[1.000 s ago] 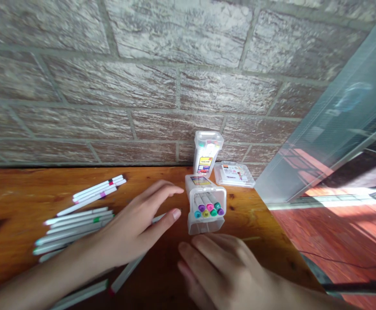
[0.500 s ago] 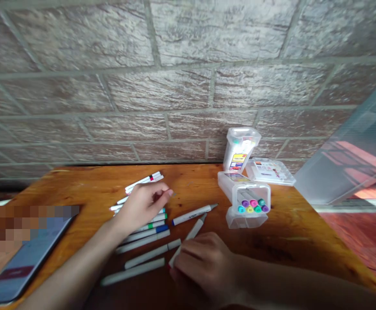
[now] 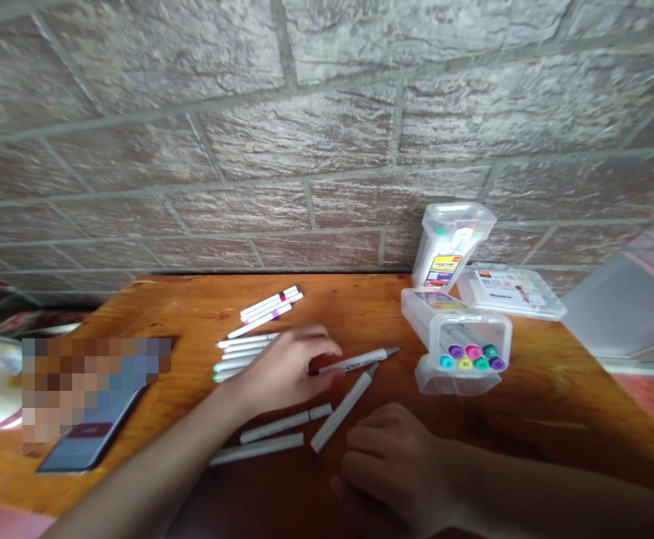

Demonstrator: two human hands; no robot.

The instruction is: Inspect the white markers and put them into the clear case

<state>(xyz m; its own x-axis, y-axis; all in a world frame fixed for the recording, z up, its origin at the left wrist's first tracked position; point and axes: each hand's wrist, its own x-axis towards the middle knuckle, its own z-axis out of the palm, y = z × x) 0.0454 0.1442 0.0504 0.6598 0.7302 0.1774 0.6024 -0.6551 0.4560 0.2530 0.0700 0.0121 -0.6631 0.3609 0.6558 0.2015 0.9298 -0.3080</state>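
Observation:
My left hand (image 3: 296, 367) reaches over the row of markers, thumb and fingers apart around the blunt end of a white marker with a grey tip (image 3: 365, 360). A gap shows between the fingers, and no firm grip is visible. My right hand (image 3: 388, 468) lies on the table with its fingers curled; nothing shows in it. Just beside it rests a red-ended white marker (image 3: 341, 413), slanting away. Two more white markers, one with a dark band (image 3: 287, 424) and a plain one (image 3: 264, 448), lie below my left hand. My left hand hides part of the row of markers (image 3: 245, 355).
An open clear case (image 3: 470, 320) lies on its side with several colour-ended markers in it. Behind it stand an upright clear case (image 3: 450, 243) and a flat clear lid (image 3: 512, 292) near the brick wall (image 3: 338, 202). A phone (image 3: 96, 430) lies at left.
My left hand has moved right from the row to the grey-tipped marker. My right hand has come off the red-ended marker, which lies uncovered. The camera view has shifted and tilted.

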